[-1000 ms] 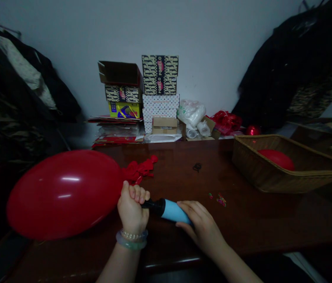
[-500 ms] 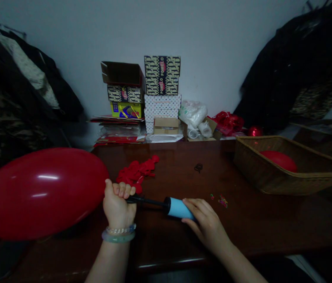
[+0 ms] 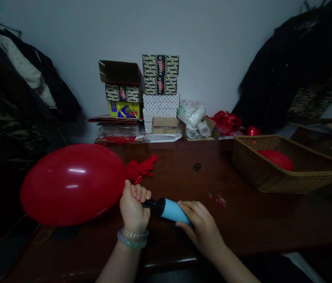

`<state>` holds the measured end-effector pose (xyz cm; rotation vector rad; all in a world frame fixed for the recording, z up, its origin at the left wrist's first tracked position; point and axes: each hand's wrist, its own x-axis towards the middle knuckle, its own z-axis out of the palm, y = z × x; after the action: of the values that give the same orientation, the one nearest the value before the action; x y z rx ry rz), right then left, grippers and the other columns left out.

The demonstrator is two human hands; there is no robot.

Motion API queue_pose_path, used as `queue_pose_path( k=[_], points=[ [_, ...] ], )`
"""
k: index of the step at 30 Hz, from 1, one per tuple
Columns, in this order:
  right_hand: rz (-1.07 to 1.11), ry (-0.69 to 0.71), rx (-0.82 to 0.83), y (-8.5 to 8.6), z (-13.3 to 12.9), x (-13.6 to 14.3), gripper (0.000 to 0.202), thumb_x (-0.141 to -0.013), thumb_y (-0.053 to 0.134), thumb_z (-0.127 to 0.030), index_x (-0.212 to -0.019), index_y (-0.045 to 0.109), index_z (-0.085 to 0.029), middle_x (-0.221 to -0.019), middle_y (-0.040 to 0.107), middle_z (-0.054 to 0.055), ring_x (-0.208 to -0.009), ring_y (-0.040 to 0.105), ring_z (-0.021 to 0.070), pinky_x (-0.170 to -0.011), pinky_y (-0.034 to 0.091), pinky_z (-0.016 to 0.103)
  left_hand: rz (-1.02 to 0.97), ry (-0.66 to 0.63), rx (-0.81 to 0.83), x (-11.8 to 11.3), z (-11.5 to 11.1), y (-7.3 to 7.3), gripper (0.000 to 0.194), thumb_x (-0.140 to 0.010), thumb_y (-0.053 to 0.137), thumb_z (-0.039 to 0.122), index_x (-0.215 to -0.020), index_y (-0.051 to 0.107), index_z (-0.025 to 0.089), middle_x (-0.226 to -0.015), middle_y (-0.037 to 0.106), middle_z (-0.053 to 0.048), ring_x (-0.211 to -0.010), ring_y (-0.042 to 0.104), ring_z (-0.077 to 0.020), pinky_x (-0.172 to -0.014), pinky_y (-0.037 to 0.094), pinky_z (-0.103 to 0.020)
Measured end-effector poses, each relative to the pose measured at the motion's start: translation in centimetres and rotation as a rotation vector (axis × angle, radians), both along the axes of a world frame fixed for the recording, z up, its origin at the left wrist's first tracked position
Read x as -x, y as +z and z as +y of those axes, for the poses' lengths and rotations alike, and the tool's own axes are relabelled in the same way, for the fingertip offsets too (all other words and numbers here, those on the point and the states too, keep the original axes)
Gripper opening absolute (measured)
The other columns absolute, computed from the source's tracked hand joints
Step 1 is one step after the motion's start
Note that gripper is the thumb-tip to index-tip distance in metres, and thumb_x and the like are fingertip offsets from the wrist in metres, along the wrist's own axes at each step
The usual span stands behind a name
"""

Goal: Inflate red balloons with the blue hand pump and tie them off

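A big, inflated red balloon (image 3: 74, 184) lies to the left, its neck end at my left hand (image 3: 135, 206). That hand is closed round the black end of a hand balloon pump (image 3: 174, 210) and the balloon's neck, which is hidden in the fist. My right hand (image 3: 202, 226) wraps the pump's light blue barrel from the right. Very little of the black rod shows between fist and barrel. Beyond my left hand, a pile of flat red balloons (image 3: 142, 168) rests on the dark table.
A wicker basket (image 3: 272, 182) with a red balloon (image 3: 277, 159) inside stands at the right. Small coloured bands (image 3: 221, 200) and a black loop (image 3: 197, 167) lie on the table (image 3: 180, 157). Stacked boxes (image 3: 160, 74) line the wall; dark clothes hang on both sides.
My left hand has moved right, towards the right hand, bringing the balloon along. The pump's rod has slid into the barrel. The right hand has shifted only slightly left.
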<state>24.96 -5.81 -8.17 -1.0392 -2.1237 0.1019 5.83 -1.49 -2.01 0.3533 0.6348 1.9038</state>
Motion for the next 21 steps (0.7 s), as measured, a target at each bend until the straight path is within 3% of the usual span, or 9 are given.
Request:
queue_pose_path(
  k=[14, 21],
  points=[
    [-0.001, 0.05, -0.008, 0.0, 2.2, -3.0, 0.049, -0.089, 0.061, -0.033, -0.135, 0.047, -0.023, -0.121, 0.061, 0.011, -0.109, 0.057, 0.0242, -0.091, 0.051, 0.043, -0.035, 0.123, -0.032, 4.1, 0.7, 2.2, 0.042, -0.084, 0.054, 0.024, -0.055, 0.024, 0.019, -0.043, 0.024, 0.008, -0.037, 0.023, -0.0063, -0.039, 0.026, -0.022],
    [0.01, 0.011, -0.091, -0.4, 1.7, -2.6, 0.046, -0.089, 0.061, -0.032, -0.132, 0.05, -0.021, -0.116, 0.062, 0.012, -0.104, 0.059, 0.0255, -0.087, 0.052, 0.045, -0.039, 0.106, -0.018, 2.8, 0.8, 1.8, 0.041, -0.081, 0.058, 0.023, -0.056, 0.026, 0.019, -0.044, 0.025, 0.008, -0.037, 0.024, -0.0055, -0.04, 0.026, -0.021]
  ],
)
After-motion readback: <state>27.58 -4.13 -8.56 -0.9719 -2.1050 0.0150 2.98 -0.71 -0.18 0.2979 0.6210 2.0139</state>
